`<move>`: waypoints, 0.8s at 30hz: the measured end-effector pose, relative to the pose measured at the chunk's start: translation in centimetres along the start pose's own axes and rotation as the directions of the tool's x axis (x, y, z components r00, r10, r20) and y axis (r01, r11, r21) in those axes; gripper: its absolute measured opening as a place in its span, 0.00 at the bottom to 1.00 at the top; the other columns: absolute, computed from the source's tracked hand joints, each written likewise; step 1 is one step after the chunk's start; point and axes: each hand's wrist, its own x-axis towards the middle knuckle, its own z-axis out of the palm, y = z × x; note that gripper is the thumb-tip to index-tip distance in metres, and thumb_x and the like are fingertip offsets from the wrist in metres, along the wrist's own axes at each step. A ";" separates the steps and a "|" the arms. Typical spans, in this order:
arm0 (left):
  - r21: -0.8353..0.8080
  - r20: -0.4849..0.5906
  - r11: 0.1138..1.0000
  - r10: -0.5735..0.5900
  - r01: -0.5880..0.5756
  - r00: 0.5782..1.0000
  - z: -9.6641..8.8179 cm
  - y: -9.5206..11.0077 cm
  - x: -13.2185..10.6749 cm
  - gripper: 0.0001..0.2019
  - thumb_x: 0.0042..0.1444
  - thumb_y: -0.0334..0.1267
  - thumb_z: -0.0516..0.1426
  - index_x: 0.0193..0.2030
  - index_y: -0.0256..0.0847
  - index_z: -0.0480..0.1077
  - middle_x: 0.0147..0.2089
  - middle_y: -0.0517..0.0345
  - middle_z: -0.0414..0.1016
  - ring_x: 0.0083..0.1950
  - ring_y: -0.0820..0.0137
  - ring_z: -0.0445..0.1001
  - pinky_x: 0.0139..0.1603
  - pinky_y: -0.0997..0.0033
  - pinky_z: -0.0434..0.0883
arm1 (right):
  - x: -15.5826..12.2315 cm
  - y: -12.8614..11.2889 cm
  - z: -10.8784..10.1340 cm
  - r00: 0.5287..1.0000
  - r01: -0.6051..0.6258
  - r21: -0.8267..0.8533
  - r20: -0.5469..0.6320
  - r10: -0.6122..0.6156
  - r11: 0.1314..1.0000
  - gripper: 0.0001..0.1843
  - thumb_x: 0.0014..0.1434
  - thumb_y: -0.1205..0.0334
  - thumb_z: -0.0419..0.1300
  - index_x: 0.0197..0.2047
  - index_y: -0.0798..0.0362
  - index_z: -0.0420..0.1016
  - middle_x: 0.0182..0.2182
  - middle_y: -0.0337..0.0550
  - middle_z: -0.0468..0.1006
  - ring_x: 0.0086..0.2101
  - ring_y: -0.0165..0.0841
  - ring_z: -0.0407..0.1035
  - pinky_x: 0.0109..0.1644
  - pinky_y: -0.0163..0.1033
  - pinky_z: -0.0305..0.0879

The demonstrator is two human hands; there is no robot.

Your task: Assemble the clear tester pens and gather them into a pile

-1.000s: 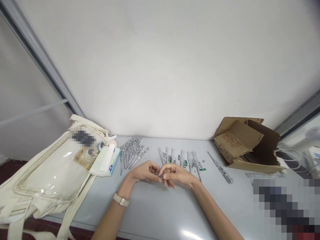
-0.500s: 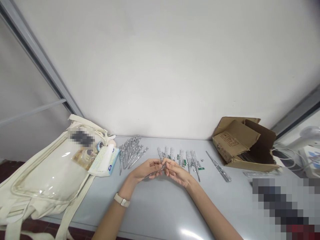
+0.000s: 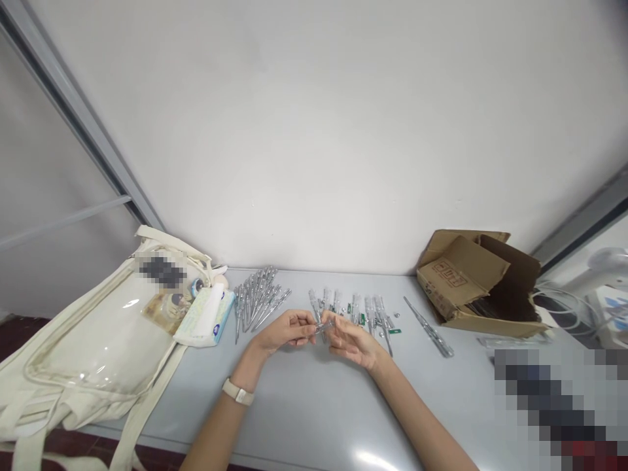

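In the head view, my left hand point(image 3: 292, 328) pinches a clear-handled tester screwdriver point(image 3: 324, 326) over the middle of the table. Most of its shaft is hidden by my fingers. My right hand point(image 3: 350, 340) is at the handle end, thumb and index finger on it and the lower fingers loosely curled. Just behind my hands lies a row of clear-handled screwdrivers point(image 3: 370, 311) with small green-labelled parts point(image 3: 395, 331) among them. To the left is a pile of similar screwdrivers point(image 3: 260, 294). Several more lie bundled at the right point(image 3: 432, 330).
An open cardboard box point(image 3: 451, 278) stands at the back right, near white cables point(image 3: 564, 297). On the left are a tissue pack point(image 3: 209, 317) and a cream bag point(image 3: 112, 347) with a clear window. A plain wall rises behind the grey table point(image 3: 304, 405).
My right fingers have loosened and shifted slightly right, so the clear handle now shows between my hands. My left hand has barely moved.
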 end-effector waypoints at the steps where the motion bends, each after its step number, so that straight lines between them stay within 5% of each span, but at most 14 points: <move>1: -0.001 0.004 1.000 -0.002 0.002 1.000 0.0 0.0 0.0 0.21 0.49 0.52 0.65 0.35 0.35 0.68 0.29 0.56 0.73 0.21 0.82 0.58 0.21 0.79 0.51 | 0.0 0.1 -0.1 0.999 -0.013 0.004 0.038 0.013 1.000 0.21 0.55 0.44 0.64 0.42 0.51 0.68 0.18 0.28 0.67 0.12 0.17 0.38 0.17 0.30 0.44; 10: -0.030 0.078 1.000 0.004 -0.001 0.997 -0.3 -0.4 -0.1 0.19 0.48 0.48 0.66 0.35 0.34 0.68 0.29 0.54 0.75 0.21 0.81 0.60 0.21 0.78 0.55 | 0.5 0.7 -0.4 0.971 0.025 0.041 0.235 -0.034 0.999 0.17 0.57 0.48 0.64 0.36 0.52 0.66 0.14 0.29 0.68 0.11 0.19 0.46 0.20 0.28 0.52; 20: 0.025 0.073 0.998 0.047 -0.049 0.996 -0.8 -1.0 0.1 0.17 0.48 0.44 0.67 0.36 0.34 0.69 0.28 0.56 0.74 0.23 0.78 0.66 0.24 0.77 0.62 | 0.2 0.5 -0.4 0.976 0.044 -0.026 0.214 -0.038 0.999 0.12 0.59 0.53 0.63 0.35 0.53 0.69 0.15 0.31 0.67 0.15 0.22 0.56 0.23 0.29 0.53; 24: 0.038 -0.038 0.992 0.125 -0.124 0.991 -0.9 -1.3 0.4 0.17 0.43 0.42 0.70 0.29 0.35 0.69 0.29 0.59 0.71 0.28 0.76 0.68 0.26 0.76 0.64 | 0.1 0.4 -0.2 0.994 0.044 -0.016 0.101 -0.042 0.999 0.16 0.60 0.55 0.63 0.49 0.52 0.71 0.17 0.33 0.70 0.17 0.22 0.57 0.25 0.30 0.55</move>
